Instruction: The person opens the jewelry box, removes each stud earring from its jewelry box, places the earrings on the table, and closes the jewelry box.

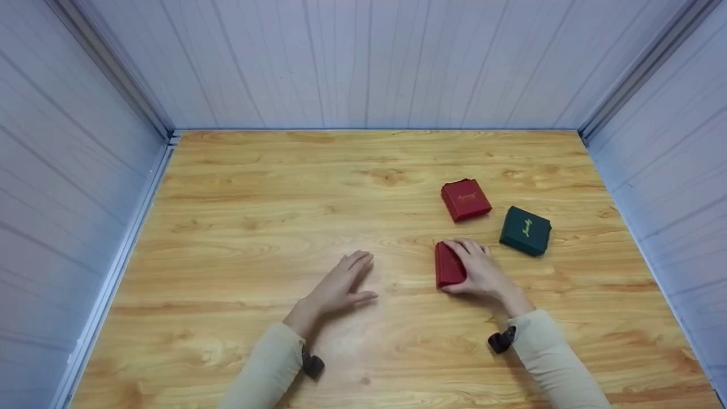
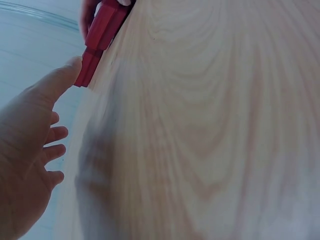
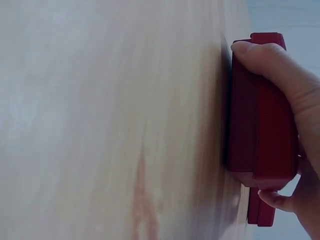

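Observation:
My right hand grips a small red box from its right side, thumb on the near edge and fingers over the far edge. In the right wrist view the gripped red box shows its lid seam, low over the wooden table. To the left, my left hand hovers over the table with fingers extended and thumb apart, holding nothing. Behind the gripped box lies another red box with gold lettering. A dark green box, also gold-lettered, sits just right of my right hand.
The wood-grain table is bounded by a pale panelled back wall and by side walls at left and right. Each wrist carries a small black camera, the right one close over the table.

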`<action>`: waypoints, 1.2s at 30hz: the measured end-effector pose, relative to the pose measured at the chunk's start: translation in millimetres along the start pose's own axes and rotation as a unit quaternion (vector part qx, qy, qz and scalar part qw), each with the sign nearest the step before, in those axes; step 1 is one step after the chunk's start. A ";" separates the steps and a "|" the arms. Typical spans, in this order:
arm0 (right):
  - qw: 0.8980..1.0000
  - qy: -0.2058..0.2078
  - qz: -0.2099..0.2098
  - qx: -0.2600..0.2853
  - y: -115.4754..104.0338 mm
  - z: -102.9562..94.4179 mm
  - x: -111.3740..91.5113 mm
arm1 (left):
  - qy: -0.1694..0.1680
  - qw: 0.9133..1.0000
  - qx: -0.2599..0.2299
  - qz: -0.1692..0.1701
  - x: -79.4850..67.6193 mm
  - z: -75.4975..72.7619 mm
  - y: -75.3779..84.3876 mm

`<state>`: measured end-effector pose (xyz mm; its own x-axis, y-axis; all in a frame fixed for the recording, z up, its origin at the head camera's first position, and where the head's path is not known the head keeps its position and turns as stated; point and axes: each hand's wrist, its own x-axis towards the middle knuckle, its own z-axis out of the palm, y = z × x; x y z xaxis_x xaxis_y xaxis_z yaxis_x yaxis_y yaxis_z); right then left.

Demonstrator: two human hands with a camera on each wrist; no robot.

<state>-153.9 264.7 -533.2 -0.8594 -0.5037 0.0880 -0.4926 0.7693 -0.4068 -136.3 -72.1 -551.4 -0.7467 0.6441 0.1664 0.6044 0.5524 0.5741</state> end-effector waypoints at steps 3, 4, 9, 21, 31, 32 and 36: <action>1.000 0.001 0.001 0.000 -5.0 1.5 1.8 | -0.004 1.000 0.000 -0.001 0.5 1.5 1.1; 1.000 0.002 0.002 0.001 -6.8 2.0 2.5 | -0.005 1.000 0.001 -0.001 0.7 1.8 1.5; 1.000 0.002 0.001 0.002 -15.4 3.7 5.2 | -0.008 1.000 0.002 0.003 3.0 3.9 3.7; 1.000 0.005 -0.012 0.010 -35.4 11.1 8.3 | -0.010 1.000 0.012 0.021 8.4 13.8 8.7; 1.000 0.004 -0.022 0.007 -48.1 18.6 8.1 | -0.019 1.000 0.012 0.017 11.6 21.0 14.0; 1.000 0.003 -0.022 0.008 -49.2 19.1 8.1 | -0.020 1.000 0.009 0.016 11.9 21.6 14.4; 1.000 0.001 -0.025 0.012 -53.8 21.0 7.8 | -0.023 1.000 -0.004 0.015 13.6 24.0 16.8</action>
<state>-131.3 211.1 -529.8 -0.8338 -0.5409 0.1104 -0.5320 0.7337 -0.4228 -129.7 -41.3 -558.7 -0.7147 0.6840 0.1459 0.6233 0.5283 0.5765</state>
